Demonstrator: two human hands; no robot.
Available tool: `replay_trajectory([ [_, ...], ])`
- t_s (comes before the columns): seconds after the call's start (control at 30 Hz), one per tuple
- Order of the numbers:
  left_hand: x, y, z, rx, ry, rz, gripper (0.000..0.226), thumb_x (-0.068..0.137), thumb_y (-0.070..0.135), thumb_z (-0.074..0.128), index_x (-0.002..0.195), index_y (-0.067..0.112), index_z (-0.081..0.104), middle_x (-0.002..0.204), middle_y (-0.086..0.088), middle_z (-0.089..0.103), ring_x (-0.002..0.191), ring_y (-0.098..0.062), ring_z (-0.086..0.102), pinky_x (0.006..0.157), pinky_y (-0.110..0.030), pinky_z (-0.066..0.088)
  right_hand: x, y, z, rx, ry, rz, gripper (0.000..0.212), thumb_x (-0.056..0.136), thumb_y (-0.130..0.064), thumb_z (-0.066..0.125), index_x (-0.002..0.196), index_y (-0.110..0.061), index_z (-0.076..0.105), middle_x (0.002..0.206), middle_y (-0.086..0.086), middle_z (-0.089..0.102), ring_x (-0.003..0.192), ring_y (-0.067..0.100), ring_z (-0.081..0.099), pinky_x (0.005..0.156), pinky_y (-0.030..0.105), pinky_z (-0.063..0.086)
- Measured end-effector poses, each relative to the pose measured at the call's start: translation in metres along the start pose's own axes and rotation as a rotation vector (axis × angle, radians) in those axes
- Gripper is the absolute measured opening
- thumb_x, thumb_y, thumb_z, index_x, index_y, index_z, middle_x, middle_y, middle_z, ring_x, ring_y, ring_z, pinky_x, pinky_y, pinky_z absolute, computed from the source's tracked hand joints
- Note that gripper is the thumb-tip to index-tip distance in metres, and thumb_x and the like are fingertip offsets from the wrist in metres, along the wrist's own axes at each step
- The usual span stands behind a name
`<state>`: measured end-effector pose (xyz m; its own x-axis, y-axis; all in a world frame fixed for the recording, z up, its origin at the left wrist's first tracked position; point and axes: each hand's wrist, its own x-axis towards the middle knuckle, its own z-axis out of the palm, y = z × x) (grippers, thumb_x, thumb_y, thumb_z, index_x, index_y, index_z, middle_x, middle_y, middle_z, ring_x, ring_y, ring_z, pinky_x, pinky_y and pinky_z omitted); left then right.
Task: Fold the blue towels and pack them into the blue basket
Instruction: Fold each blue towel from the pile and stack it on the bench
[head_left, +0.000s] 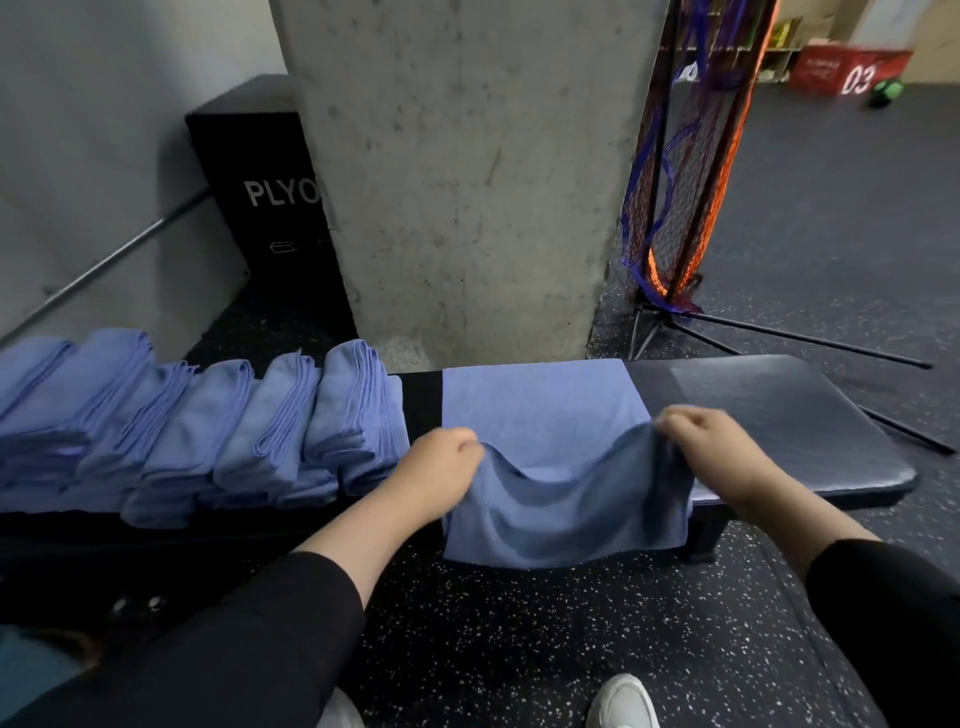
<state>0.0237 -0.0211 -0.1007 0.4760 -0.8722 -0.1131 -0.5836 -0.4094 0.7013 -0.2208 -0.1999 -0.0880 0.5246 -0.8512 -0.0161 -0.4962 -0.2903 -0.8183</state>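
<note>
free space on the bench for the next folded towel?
Bare pad on the bench, right of the spread towel, out to its rounded end. A narrow dark strip between that towel and the folded towels. Left of the strip is crowded with leaning stacks. Left hand and right hand grip the spread towel's near edge.
</note>
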Motion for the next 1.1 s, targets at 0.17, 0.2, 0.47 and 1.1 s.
replay_trajectory([
  [0.17, 0.034, 0.017, -0.020, -0.382, 0.303, -0.065, 0.025, 0.095, 0.014, 0.045, 0.070, 0.010, 0.043, 0.070, -0.005, 0.036, 0.069, -0.016, 0.032, 0.065, -0.035, 0.025, 0.031, -0.021, -0.003, 0.315, 0.299, 0.076, 0.026, 0.096, -0.027, 0.052, 0.074, -0.014, 0.059, 0.065, -0.009, 0.052, 0.064, 0.012, 0.042, 0.061, 0.029, 0.035],
  [0.2, 0.044, 0.018, -0.022, -0.358, 0.349, -0.056, 0.027, 0.098, 0.016, 0.044, 0.074, 0.004, 0.046, 0.070, -0.006, 0.040, 0.069, -0.017, 0.034, 0.064, -0.035, 0.027, 0.038, -0.022, 0.000, 0.286, 0.334, 0.064, 0.024, 0.098, -0.029, 0.052, 0.082, -0.015, 0.064, 0.072, -0.009, 0.060, 0.068, 0.008, 0.048, 0.065, 0.028, 0.039],
  [0.47, 0.114, 0.003, 0.011, 0.039, 0.340, -0.029, 0.026, 0.103, 0.023, 0.045, 0.098, 0.012, 0.068, 0.091, -0.007, 0.068, 0.085, -0.029, 0.056, 0.069, -0.034, 0.040, 0.084, 0.014, 0.049, -0.103, 0.144, 0.005, 0.031, 0.105, -0.023, 0.043, 0.085, 0.000, 0.048, 0.073, 0.012, 0.054, 0.067, 0.023, 0.043, 0.059, 0.034, 0.032],
  [1.1, 0.041, -0.013, 0.021, 0.603, -0.079, 0.047, 0.017, 0.106, 0.018, 0.036, 0.091, 0.015, 0.044, 0.099, -0.010, 0.062, 0.099, -0.031, 0.061, 0.069, -0.032, 0.034, 0.036, 0.001, 0.023, -0.635, -0.306, 0.078, 0.030, 0.103, -0.026, 0.041, 0.085, -0.008, 0.058, 0.095, 0.011, 0.064, 0.087, 0.028, 0.052, 0.070, 0.034, 0.036],
])
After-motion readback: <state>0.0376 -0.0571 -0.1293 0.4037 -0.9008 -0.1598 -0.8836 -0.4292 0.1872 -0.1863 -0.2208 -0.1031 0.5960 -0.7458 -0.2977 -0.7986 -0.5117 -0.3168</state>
